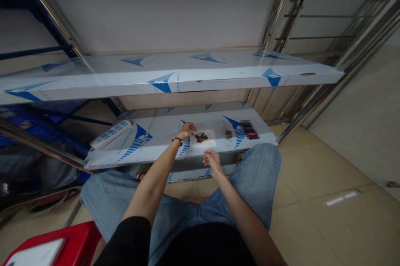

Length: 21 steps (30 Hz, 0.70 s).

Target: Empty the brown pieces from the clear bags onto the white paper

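Observation:
On the lower metal shelf (162,132) lies a pale, see-through sheet (211,143) with a heap of small dark reddish-brown pieces (201,137) on it. My left hand (186,129), with a dark beaded bracelet at the wrist, is just left of this heap, fingertips drawn together at its edge. Over the shelf's front edge, closer to me, my right hand (212,159) has its fingers curled and pinched. Whatever either hand holds is too small to make out. A smaller pile of similar pieces (228,133) rests to the right.
A white power strip (111,133) lies at the shelf's left end, and a blurred dark object (249,129) at its right. The upper shelf (187,78) crosses above my hands. My knees flank the front edge. A red stool (78,241) stands at lower left.

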{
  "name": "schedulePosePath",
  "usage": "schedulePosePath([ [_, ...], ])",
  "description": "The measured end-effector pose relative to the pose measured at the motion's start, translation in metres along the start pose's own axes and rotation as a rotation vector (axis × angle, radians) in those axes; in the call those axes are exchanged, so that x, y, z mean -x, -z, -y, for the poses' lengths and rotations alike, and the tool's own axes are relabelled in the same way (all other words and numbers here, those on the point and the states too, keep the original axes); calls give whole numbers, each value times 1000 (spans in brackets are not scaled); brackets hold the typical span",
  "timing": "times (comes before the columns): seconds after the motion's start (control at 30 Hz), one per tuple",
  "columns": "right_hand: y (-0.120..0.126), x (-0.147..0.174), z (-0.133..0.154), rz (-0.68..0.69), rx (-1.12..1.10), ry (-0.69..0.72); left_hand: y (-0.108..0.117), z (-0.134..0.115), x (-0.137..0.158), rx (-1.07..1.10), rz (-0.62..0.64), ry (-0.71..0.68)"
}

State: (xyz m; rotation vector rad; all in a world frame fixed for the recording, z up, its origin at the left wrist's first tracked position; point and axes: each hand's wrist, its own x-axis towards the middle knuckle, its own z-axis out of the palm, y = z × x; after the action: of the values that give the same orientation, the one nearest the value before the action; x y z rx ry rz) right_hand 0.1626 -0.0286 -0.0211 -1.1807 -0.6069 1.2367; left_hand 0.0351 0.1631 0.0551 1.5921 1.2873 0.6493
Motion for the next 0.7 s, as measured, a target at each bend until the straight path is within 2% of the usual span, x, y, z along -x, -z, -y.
schedulePosePath([
  [0.13, 1, -2, -7, 23, 37, 32, 14, 5, 11, 65, 3, 6],
  [0.23, 6, -15, 2, -70, 143, 116, 27, 16, 25, 327, -85, 16],
  [0.27, 10, -23, 10, -104, 221, 159, 31, 22, 32, 485, -121, 27],
  [0.3, 14, -33, 20, -125, 326, 210, 34, 29, 38, 554, -138, 35],
  [0.43, 41, -78, 72, -33, 941, 478, 43, 53, 67, 888, -171, 156],
  [0.47, 51, -88, 83, -17, 1082, 501, 44, 57, 75, 938, -176, 187],
  [0.57, 83, -110, 103, 6, 1358, 468, 48, 65, 98, 982, -75, 284],
  [0.7, 114, -125, 98, 30, 1538, 432, 57, 64, 126, 968, 41, 319],
])
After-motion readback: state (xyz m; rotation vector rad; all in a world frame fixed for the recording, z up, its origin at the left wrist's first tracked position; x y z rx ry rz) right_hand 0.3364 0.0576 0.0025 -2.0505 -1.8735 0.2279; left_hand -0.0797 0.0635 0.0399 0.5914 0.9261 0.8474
